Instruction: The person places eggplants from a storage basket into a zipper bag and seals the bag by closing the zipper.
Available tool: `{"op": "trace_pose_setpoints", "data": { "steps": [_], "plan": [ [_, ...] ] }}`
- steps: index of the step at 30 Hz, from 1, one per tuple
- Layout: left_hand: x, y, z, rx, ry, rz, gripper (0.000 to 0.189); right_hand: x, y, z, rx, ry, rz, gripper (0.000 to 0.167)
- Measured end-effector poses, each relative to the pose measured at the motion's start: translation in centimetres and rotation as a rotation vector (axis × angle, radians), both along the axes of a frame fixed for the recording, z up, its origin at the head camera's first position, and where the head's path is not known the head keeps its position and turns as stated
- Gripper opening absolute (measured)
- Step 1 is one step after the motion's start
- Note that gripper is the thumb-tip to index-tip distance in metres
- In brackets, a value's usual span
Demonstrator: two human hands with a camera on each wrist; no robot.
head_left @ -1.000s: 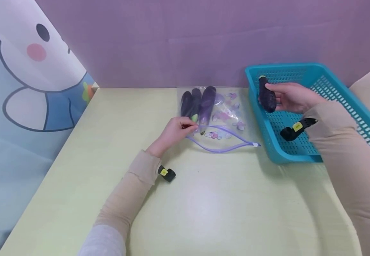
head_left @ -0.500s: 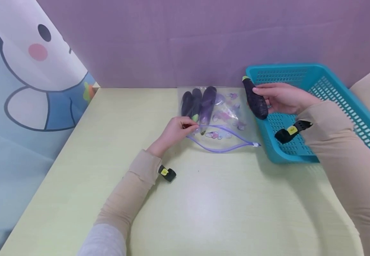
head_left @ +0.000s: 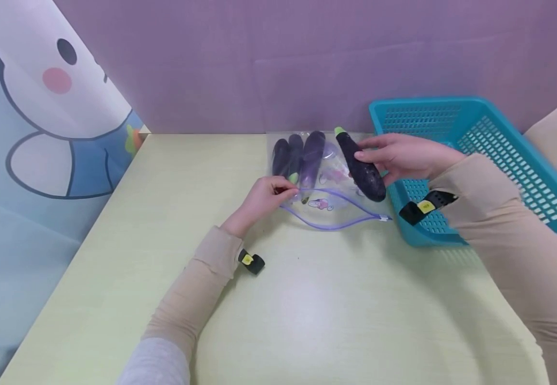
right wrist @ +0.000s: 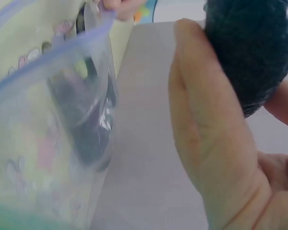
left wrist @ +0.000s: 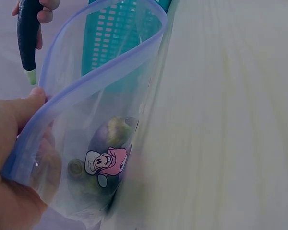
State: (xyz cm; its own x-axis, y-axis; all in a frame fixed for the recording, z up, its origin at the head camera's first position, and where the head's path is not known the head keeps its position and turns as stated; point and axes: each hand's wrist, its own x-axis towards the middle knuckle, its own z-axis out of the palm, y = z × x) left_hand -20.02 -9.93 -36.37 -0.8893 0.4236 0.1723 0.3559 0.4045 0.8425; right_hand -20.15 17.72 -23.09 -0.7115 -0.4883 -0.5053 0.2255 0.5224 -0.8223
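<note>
My right hand grips a dark eggplant, tilted with its green stem end up and to the left, above the right part of a clear zip bag. The same eggplant fills the upper right of the right wrist view. With thumb and fingers my left hand pinches the left end of the bag's purple rim, and the mouth gapes. Inside the bag lie three eggplants side by side at its left. In the left wrist view the open rim stands raised beside my thumb.
A teal plastic basket with slotted walls stands to the right of the bag, under my right forearm. The pale table stretches toward me. Behind it hangs a purple cloth, with a cartoon-printed cloth at the left.
My right hand has carried the eggplant left, out from over the basket to above the bag, its lower end swinging down. My left hand has kept its hold on the bag's rim.
</note>
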Motion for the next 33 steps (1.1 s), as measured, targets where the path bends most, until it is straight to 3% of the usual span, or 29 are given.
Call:
{"op": "trace_pose_setpoints", "data": {
  "steps": [8, 19, 29, 33],
  "plan": [
    [0.0, 0.0, 0.0, -0.007, 0.014, 0.009, 0.014, 1.4, -2.0, 0.0, 0.068, -0.023, 0.089, 0.065],
    [0.0, 0.3, 0.0, 0.010, 0.011, 0.019, 0.015, 3.2, -3.3, -0.7, 0.315, 0.017, 0.294, 0.069],
    [0.3, 0.0, -0.1, 0.011, 0.017, 0.079, 0.015, 4.1, -4.2, -2.0, 0.329, -0.032, 0.351, 0.063],
    [0.3, 0.0, -0.1, 0.018, 0.005, 0.089, 0.015, 4.4, -4.9, -2.8, 0.349, -0.010, 0.360, 0.061]
  ]
}}
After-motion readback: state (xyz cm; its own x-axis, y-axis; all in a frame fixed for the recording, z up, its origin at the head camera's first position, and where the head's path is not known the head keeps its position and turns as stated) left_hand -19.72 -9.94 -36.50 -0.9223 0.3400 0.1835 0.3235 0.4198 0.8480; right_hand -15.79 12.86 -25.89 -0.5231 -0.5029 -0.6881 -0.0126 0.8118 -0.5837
